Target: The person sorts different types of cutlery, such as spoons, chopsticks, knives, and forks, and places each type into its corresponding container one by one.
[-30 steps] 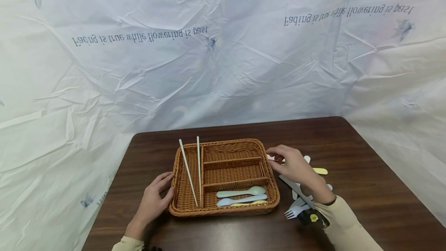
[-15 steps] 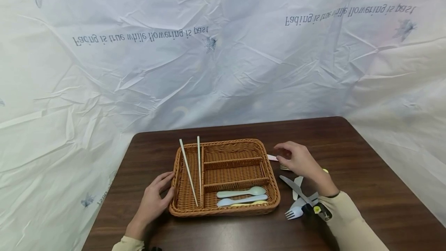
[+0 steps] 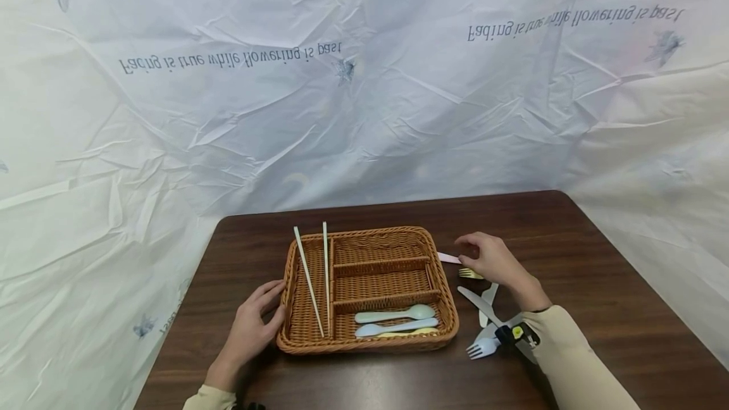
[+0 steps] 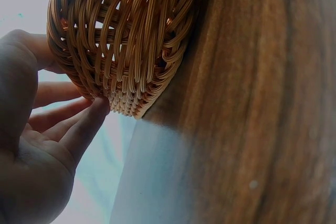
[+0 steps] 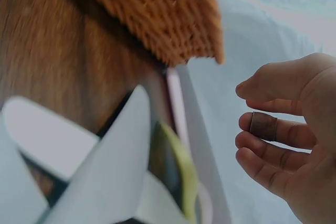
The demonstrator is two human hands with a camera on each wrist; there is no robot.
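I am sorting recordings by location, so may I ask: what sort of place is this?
Probably a makeshift indoor filming corner: wrinkled printed sheeting hangs behind and beside a dark wood-look table, which bears a divided wicker basket and loose cutlery.

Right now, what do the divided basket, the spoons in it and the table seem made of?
Basket: wicker-like strands, brown with slight sheen; the weave shows, but natural or plastic is unclear.
Spoons: probably smooth plastic, judging by their even pastel colours.
Table: dark, wood-look, softly glossy; grain and glare show, solid wood or laminate unclear.
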